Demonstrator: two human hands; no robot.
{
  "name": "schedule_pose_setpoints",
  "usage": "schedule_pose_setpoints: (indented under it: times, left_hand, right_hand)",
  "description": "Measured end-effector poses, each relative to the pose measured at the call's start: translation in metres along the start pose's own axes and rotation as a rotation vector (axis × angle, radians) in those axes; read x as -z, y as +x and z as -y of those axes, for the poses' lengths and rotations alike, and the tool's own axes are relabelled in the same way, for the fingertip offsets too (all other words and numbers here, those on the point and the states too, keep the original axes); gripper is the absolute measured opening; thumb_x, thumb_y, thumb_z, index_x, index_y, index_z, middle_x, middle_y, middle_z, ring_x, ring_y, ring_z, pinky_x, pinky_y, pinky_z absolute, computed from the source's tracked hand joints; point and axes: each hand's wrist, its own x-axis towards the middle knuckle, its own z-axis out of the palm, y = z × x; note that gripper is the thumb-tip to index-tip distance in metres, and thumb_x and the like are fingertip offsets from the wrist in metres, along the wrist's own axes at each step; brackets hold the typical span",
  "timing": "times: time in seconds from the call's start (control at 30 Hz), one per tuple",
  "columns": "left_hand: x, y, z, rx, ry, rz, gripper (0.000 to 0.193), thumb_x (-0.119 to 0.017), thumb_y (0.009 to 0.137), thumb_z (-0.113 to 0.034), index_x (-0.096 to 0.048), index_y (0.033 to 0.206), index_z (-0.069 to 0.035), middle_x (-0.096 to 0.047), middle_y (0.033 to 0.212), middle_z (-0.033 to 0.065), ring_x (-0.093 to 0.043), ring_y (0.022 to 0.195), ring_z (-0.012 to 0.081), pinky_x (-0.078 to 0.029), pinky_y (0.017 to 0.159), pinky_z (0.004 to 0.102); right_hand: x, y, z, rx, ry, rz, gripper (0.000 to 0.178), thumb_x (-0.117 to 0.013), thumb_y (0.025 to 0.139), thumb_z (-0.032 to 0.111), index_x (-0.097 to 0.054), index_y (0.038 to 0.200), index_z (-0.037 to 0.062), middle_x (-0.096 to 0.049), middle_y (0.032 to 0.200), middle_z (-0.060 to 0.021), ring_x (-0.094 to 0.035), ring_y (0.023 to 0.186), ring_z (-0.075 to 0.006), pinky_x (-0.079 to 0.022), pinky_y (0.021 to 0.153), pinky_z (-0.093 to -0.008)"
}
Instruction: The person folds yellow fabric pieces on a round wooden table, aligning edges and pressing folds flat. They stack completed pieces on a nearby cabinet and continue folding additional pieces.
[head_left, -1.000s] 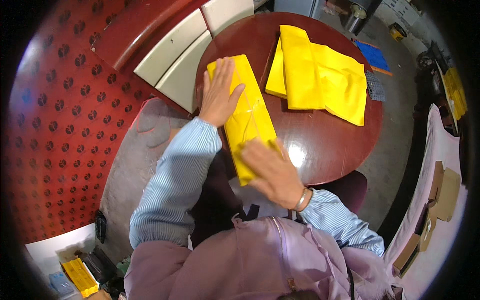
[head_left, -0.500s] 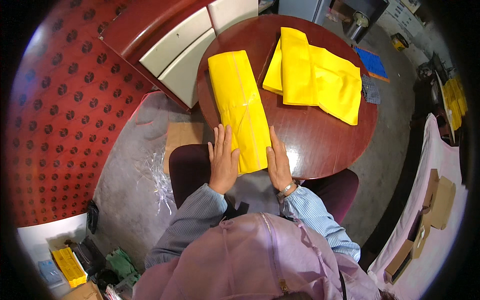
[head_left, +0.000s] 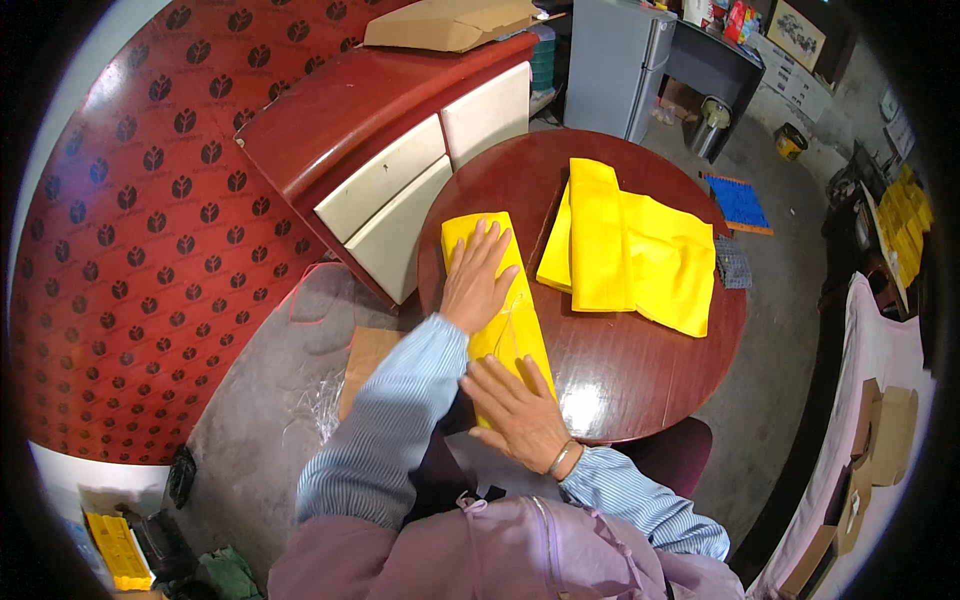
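A long, flat, folded yellow packet [head_left: 522, 328] with a lengthwise seam lies on the round red-brown table [head_left: 650, 380], its near end at the table's edge close to my body. My left hand [head_left: 480, 278] rests flat on the packet's far part, fingers stretched out. Over its near end is my right hand [head_left: 515, 412], palm down with fingers apart and a bracelet at the wrist. Both hands cover parts of the packet. To the right, a folded yellow sheet of material [head_left: 602, 240] lies in overlapping layers, apart from my hands.
A red cabinet [head_left: 340, 140] with pale drawers stands beyond the table at left, a cardboard box [head_left: 450, 25] on top. A grey fridge [head_left: 612, 70] is behind. Open cardboard boxes [head_left: 890, 435] lie on a pale cloth at right. A blue mat [head_left: 740, 205] is on the floor.
My left hand has moved from the packet's near left edge onto its far part. My right hand has shifted from the right edge over the near end. The view has tilted up.
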Motion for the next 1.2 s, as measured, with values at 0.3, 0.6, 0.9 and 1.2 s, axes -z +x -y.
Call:
schedule_pose_setpoints:
  times: [0.3, 0.6, 0.9, 1.2]
  left_hand:
    - [-0.031, 0.031, 0.047, -0.023, 0.172, 0.196, 0.068, -0.045, 0.112, -0.047, -0.030, 0.168, -0.012, -0.025, 0.176, 0.0106, -0.011, 0.166, 0.0298, -0.007, 0.132, 0.0578]
    - [-0.016, -0.109, 0.022, 0.887, -1.079, -0.263, 0.072, -0.053, 0.112, -0.047, -0.037, 0.162, 0.003, -0.049, 0.157, 0.0157, -0.050, 0.143, 0.0268, -0.051, 0.110, 0.0408]
    - [-0.015, -0.176, -0.047, 0.933, -1.113, -0.203, 0.096, -0.086, 0.092, -0.022, -0.027, 0.161, 0.009, -0.051, 0.153, 0.0226, -0.055, 0.138, 0.0301, -0.048, 0.114, 0.0380]
    - [0.009, -0.232, -0.062, 1.010, -1.622, 0.035, 0.054, -0.076, 0.101, -0.012, -0.050, 0.147, 0.001, -0.065, 0.140, 0.0121, -0.064, 0.127, 0.0211, -0.053, 0.108, 0.0342]
  right_hand:
    - [-0.019, 0.004, -0.009, 0.016, -0.073, 0.166, 0.069, -0.063, 0.098, 0.053, -0.054, 0.156, 0.0167, -0.045, 0.167, -0.0018, -0.033, 0.159, -0.0228, -0.018, 0.130, -0.0557]
    - [-0.012, -0.011, -0.082, -0.683, 0.694, -0.199, 0.061, -0.057, 0.109, 0.029, -0.041, 0.162, 0.0030, -0.044, 0.165, -0.0241, -0.042, 0.153, -0.0385, -0.033, 0.126, -0.0408]
    - [-0.049, -0.024, -0.051, -0.603, 1.008, -0.148, 0.066, -0.062, 0.107, 0.020, -0.036, 0.165, 0.0039, -0.046, 0.164, -0.0225, -0.050, 0.147, -0.0320, -0.040, 0.121, -0.0383]
    - [-0.043, -0.101, 0.006, -0.866, 1.385, -0.280, 0.067, -0.073, 0.103, 0.027, -0.046, 0.156, -0.0044, -0.055, 0.154, -0.0166, -0.056, 0.137, -0.0242, -0.044, 0.116, -0.0358]
